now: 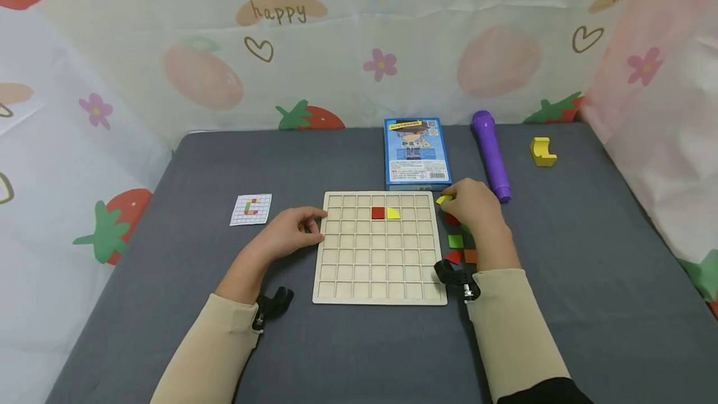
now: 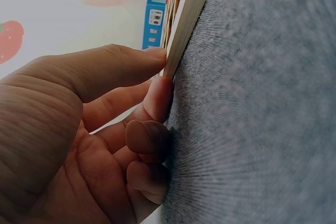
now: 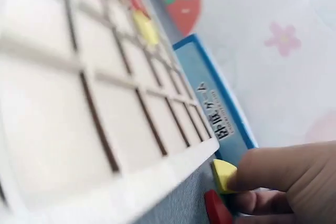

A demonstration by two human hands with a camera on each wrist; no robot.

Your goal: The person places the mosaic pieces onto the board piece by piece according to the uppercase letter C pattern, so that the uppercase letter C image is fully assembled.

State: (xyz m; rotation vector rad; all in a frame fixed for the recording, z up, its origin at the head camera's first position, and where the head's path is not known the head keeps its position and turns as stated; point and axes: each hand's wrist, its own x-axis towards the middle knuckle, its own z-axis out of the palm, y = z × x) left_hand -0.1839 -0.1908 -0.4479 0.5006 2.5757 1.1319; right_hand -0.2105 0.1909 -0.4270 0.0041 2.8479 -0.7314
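Observation:
A pale wooden grid board lies flat on the table. In one of its upper rows, a red square tile sits beside a yellow rounded tile. At the board's left edge, my left hand touches the side with thumb and fingertips; some fingers rest on the cloth in the left wrist view. Just off the upper right corner, my right hand pinches a yellow quarter-circle tile. A red tile lies right under it. Below that hand are a green tile and an orange tile.
A small pattern card lies left of the board. Behind the board is a blue box, with a purple microphone-shaped object to its right. Farther right stands a yellow curved block. The grey cloth covers the table.

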